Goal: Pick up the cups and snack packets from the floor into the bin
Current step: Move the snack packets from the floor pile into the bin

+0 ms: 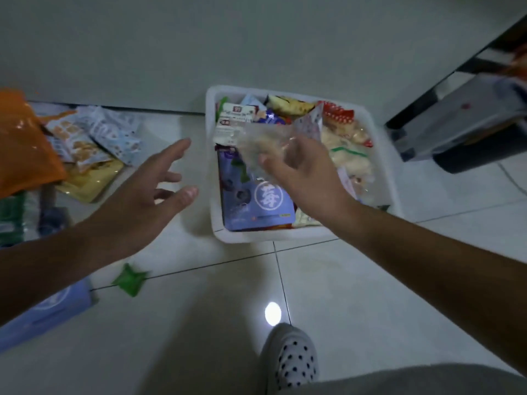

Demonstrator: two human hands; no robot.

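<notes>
One clear packet (258,141) in right hand (305,173)

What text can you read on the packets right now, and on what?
"莓": in a white circle on the blue packet, in the white bin.
Too blurred: the white packet with red logo, the floor packets.
Nothing legible: the clear packet in the right hand.
</notes>
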